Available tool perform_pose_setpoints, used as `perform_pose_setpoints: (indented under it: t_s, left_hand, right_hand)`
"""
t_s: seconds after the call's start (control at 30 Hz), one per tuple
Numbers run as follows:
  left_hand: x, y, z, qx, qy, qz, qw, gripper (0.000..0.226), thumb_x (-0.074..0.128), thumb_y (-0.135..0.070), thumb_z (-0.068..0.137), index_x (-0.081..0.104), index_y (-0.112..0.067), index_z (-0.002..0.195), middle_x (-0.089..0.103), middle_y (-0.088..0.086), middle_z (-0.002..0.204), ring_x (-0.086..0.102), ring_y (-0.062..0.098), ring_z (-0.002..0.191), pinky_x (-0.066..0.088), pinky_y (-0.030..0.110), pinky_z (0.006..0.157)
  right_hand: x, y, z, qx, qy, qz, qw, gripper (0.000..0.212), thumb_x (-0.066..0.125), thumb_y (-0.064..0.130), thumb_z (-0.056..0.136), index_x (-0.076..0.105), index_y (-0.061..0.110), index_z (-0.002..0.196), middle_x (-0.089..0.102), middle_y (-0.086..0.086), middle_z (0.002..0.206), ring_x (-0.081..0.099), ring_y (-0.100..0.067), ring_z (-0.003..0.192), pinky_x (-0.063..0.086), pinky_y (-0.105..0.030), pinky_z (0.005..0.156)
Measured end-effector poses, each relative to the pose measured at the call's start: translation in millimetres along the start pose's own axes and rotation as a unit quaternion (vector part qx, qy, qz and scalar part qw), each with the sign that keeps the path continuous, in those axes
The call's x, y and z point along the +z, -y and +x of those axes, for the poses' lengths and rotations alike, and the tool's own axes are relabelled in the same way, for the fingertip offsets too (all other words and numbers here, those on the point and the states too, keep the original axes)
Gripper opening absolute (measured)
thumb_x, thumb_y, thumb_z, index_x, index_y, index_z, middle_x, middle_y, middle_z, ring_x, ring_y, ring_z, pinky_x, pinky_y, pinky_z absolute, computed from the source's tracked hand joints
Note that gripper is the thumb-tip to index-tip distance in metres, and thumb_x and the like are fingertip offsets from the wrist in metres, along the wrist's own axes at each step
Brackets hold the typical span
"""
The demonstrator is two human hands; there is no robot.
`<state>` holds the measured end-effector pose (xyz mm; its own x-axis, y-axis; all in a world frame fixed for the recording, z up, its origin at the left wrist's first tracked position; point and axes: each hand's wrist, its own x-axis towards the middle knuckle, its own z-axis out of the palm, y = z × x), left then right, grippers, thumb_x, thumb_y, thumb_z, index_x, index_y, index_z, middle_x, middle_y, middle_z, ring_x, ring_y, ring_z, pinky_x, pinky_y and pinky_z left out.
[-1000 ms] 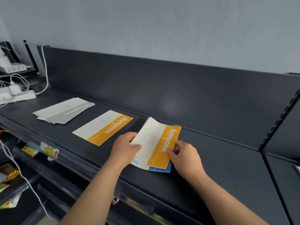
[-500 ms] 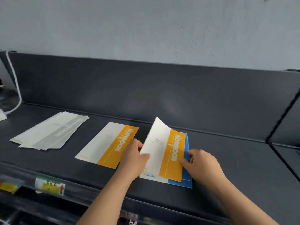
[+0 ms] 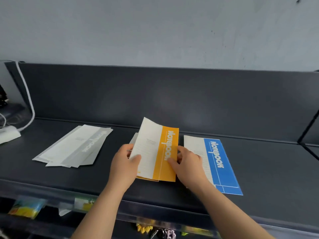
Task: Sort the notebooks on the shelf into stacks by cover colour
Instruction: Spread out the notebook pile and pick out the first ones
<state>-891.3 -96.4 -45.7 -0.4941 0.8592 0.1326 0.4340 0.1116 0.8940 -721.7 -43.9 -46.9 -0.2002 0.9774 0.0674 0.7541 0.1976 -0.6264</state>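
Since the earlier frame, the orange notebook [image 3: 160,149] has been carried leftward off the blue notebook [image 3: 217,163], which now lies fully exposed and flat on the shelf [image 3: 267,169] to the right. The orange notebook is held tilted, far end raised, above a second orange copy [image 3: 133,140] of which only a pale corner shows behind it. The left hand [image 3: 124,166] is clamped on its left edge, thumb on top; the right hand [image 3: 186,166] is closed on its right edge, fingertips on the orange band. Further left, well apart, the grey notebooks [image 3: 74,147] lie in a loose, fanned stack. A white cable [image 3: 25,94] and adapter [image 3: 8,135] sit at the far left end. Assessment: the step in hand is placing the orange notebook on its match. Recommended practice: lower the near edge first, square corners and spines against the copy beneath before release, and keep it clear of the blue notebook just beside. Thin covers are likely to slide; releasing one hand at a time would limit skew.
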Motion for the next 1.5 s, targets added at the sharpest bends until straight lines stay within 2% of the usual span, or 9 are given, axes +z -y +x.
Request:
perform_pose_setpoints:
  t_s: [0.07, 0.17, 0.23, 0.5, 0.7, 0.9, 1.03, 1.2, 1.5]
  left_hand:
    - [-1, 8, 8, 0.015, 0.003, 0.077, 0.997, 0.026, 0.054, -0.013, 0.090, 0.056, -0.021, 0.115, 0.061, -0.011, 0.100, 0.057, 0.003, 0.082, 0.041, 0.016, 0.057]
    - [-3, 21, 19, 0.022, -0.001, 0.191, 0.981, 0.032, 0.056, -0.022, 0.090, 0.057, -0.019, 0.122, 0.061, -0.001, 0.111, 0.055, 0.019, 0.097, 0.048, 0.032, 0.076]
    - [-3, 26, 23, 0.024, -0.001, 0.241, 0.970, 0.035, 0.057, -0.026, 0.091, 0.057, -0.017, 0.125, 0.059, 0.006, 0.111, 0.050, 0.025, 0.101, 0.047, 0.036, 0.083]
    - [-4, 23, 18, 0.067, -0.010, 0.353, 0.933, 0.035, 0.053, -0.031, 0.094, 0.056, -0.014, 0.125, 0.052, 0.006, 0.124, 0.047, 0.025, 0.107, 0.041, 0.031, 0.086]
    - [4, -7, 4, 0.169, -0.010, 0.290, 0.942, 0.040, 0.050, -0.033, 0.095, 0.055, -0.016, 0.131, 0.056, 0.000, 0.129, 0.048, 0.021, 0.115, 0.043, 0.031, 0.092]
    - [44, -39, -23, 0.232, 0.027, 0.251, 0.939, 0.034, 0.053, -0.032, 0.093, 0.063, -0.015, 0.122, 0.063, 0.000, 0.120, 0.054, 0.020, 0.108, 0.045, 0.032, 0.090]
    - [87, -65, -52, 0.271, 0.068, 0.230, 0.932, 0.041, 0.047, -0.036, 0.096, 0.053, -0.022, 0.133, 0.053, -0.008, 0.133, 0.045, 0.011, 0.120, 0.040, 0.023, 0.097]
    - [153, -100, -94, 0.304, 0.114, 0.197, 0.925, 0.037, 0.050, -0.035, 0.095, 0.057, -0.021, 0.128, 0.057, -0.007, 0.127, 0.047, 0.011, 0.117, 0.042, 0.026, 0.093]
    - [288, -180, -197, 0.356, 0.159, 0.141, 0.910, 0.034, 0.052, -0.034, 0.094, 0.061, -0.021, 0.124, 0.060, -0.010, 0.120, 0.051, 0.014, 0.105, 0.042, 0.025, 0.088]
  right_hand:
    - [8, 2, 6, 0.001, 0.004, -0.024, 1.000, 0.036, 0.048, 0.042, 0.094, 0.046, 0.023, 0.124, 0.061, 0.005, 0.114, 0.054, -0.018, 0.108, 0.028, -0.036, 0.107]
    - [21, 6, 12, -0.011, -0.002, -0.103, 0.995, 0.028, 0.045, 0.045, 0.093, 0.051, 0.022, 0.109, 0.061, 0.003, 0.102, 0.056, -0.019, 0.101, 0.030, -0.036, 0.101]
    - [26, 7, 12, -0.015, -0.006, -0.136, 0.991, 0.029, 0.043, 0.046, 0.093, 0.052, 0.021, 0.103, 0.059, 0.002, 0.100, 0.054, -0.019, 0.100, 0.032, -0.036, 0.099]
    - [26, 7, 7, -0.049, -0.031, -0.177, 0.983, 0.039, 0.038, 0.048, 0.095, 0.054, 0.022, 0.119, 0.054, 0.001, 0.118, 0.047, -0.018, 0.111, 0.029, -0.034, 0.102]
    - [-6, 1, -10, -0.054, -0.083, -0.143, 0.985, 0.046, 0.041, 0.045, 0.096, 0.044, 0.022, 0.136, 0.047, 0.005, 0.139, 0.040, -0.016, 0.127, 0.028, -0.029, 0.108]
    - [-49, -35, -43, -0.026, -0.124, -0.148, 0.981, 0.042, 0.045, 0.041, 0.095, 0.048, 0.021, 0.132, 0.050, 0.007, 0.137, 0.046, -0.017, 0.123, 0.033, -0.028, 0.104]
    - [-84, -81, -69, 0.014, -0.159, -0.154, 0.975, 0.040, 0.053, 0.035, 0.092, 0.055, 0.014, 0.126, 0.058, 0.000, 0.129, 0.052, -0.023, 0.117, 0.036, -0.030, 0.102]
    - [-138, -148, -110, 0.063, -0.203, -0.172, 0.962, 0.042, 0.056, 0.036, 0.091, 0.057, 0.012, 0.125, 0.060, -0.002, 0.126, 0.054, -0.025, 0.116, 0.037, -0.031, 0.100]
    - [-255, -279, -191, 0.126, -0.234, -0.189, 0.945, 0.048, 0.049, 0.040, 0.093, 0.047, 0.017, 0.136, 0.051, 0.004, 0.137, 0.044, -0.018, 0.126, 0.030, -0.027, 0.106]
